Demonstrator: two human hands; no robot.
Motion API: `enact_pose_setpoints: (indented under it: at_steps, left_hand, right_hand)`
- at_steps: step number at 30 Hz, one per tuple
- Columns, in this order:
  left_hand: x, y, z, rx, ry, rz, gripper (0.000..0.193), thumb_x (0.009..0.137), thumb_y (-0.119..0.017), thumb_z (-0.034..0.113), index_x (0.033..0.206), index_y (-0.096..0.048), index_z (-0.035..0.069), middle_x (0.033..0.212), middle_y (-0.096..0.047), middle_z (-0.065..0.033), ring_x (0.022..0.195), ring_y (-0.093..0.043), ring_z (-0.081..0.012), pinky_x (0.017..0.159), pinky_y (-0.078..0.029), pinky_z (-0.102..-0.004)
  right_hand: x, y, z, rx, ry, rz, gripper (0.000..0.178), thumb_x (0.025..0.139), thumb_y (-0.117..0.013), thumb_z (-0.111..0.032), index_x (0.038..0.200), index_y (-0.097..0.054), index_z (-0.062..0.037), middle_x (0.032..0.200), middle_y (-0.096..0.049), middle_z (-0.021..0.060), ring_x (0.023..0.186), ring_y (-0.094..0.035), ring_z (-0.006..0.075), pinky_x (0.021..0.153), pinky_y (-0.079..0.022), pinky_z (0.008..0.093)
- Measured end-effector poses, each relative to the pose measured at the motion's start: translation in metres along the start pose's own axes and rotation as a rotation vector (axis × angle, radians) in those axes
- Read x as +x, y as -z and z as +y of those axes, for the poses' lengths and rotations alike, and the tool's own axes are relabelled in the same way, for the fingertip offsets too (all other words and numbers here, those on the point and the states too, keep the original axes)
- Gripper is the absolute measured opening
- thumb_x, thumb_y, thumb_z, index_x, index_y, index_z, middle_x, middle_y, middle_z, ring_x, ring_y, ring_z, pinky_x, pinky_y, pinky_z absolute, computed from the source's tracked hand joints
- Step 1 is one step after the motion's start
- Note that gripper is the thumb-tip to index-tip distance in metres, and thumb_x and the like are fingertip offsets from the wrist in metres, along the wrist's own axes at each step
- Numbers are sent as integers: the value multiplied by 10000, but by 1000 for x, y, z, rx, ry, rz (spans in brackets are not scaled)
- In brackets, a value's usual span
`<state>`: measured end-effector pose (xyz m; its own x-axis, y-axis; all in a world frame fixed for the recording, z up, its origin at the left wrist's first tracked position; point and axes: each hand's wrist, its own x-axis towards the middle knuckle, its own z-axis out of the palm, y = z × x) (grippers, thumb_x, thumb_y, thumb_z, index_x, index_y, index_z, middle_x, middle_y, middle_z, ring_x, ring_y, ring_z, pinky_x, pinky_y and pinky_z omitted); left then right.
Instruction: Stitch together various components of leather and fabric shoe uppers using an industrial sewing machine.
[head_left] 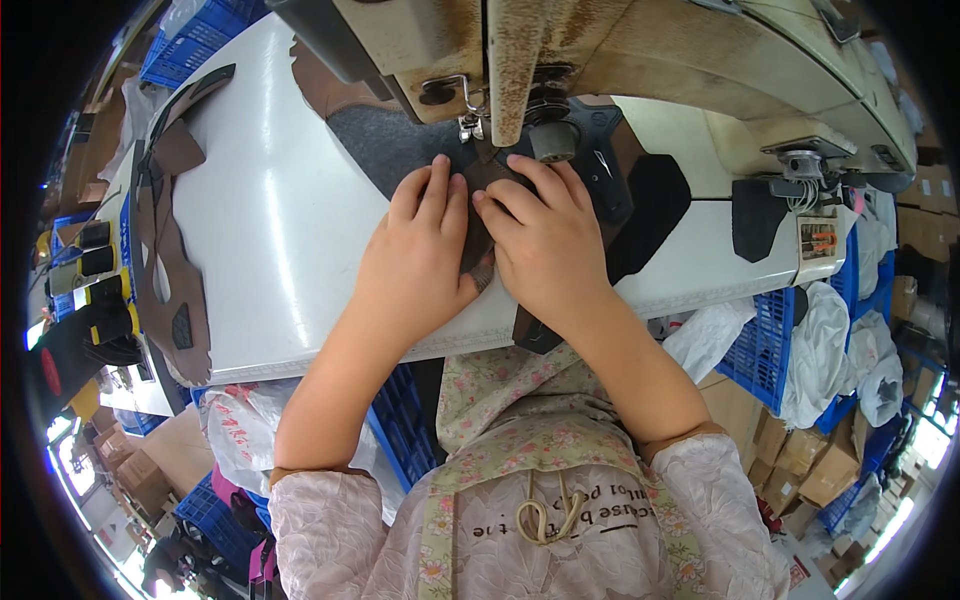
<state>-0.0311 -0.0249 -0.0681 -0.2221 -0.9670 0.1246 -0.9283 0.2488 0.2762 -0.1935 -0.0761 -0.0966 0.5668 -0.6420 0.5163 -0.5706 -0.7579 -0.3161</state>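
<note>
Both my hands rest on a brown leather piece (478, 222) beneath the head of a sewing machine (640, 50). My left hand (420, 240) lies along its left side, fingers stretched forward and the thumb, wrapped in something grey, reaching toward the near end. On the other side, my right hand (548, 235) has its fingers spread over the leather; its thumb is hidden. The presser foot (470, 128) stands just beyond my fingertips. Dark leather pieces (375, 140) lie under and around the work, one black panel (655, 205) to the right of my right hand.
A white table (270, 230) carries the machine. Brown leather cut pieces (175, 250) hang along its left edge. A black piece (757, 215) lies at the right, beside thread guides (803, 165). Blue crates (757, 340) with plastic bags stand below, and cardboard boxes (810, 455) lie beyond.
</note>
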Motion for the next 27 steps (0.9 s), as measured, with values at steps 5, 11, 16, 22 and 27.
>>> enact_pose_setpoints:
  at_steps: [5,11,16,22,27]
  left_hand:
    - [-5,-7,-1,83,-37,21,676,737,-712,154,1338,-530,-95,1422,-485,-282,1326,-448,-408,1098,-418,-447]
    - [-3,-8,1,76,-28,46,673,754,-726,188,1333,-532,-95,1412,-491,-288,1319,-455,-415,1090,-424,-450]
    - [2,2,1,-57,26,51,712,708,-761,218,1305,-548,-104,1383,-527,-275,1270,-501,-415,1051,-459,-450]
    - [4,0,3,29,0,53,774,590,-759,153,1285,-555,-120,1376,-519,-290,1272,-495,-375,1033,-485,-413]
    - [4,1,5,5,7,40,791,570,-762,142,1286,-552,-121,1381,-511,-293,1279,-487,-379,1042,-478,-416]
  right_hand:
    - [-1,4,-4,-8,-8,-52,290,790,-631,-136,1040,-718,-18,1042,-639,71,1177,-556,289,1097,-383,514]
    - [-3,4,0,18,-17,-52,305,772,-652,-147,1048,-717,-36,1056,-635,57,1204,-539,282,1100,-361,528]
    - [-3,3,5,58,5,-56,271,763,-661,-124,1016,-724,-52,1052,-636,37,1187,-544,270,1091,-369,521]
    - [-2,7,5,57,9,-45,211,801,-635,-121,974,-730,-46,1034,-640,53,1171,-551,270,1081,-387,516]
    - [2,9,-2,-29,22,-46,205,823,-618,-111,966,-725,-11,1031,-648,80,1161,-563,279,1081,-405,483]
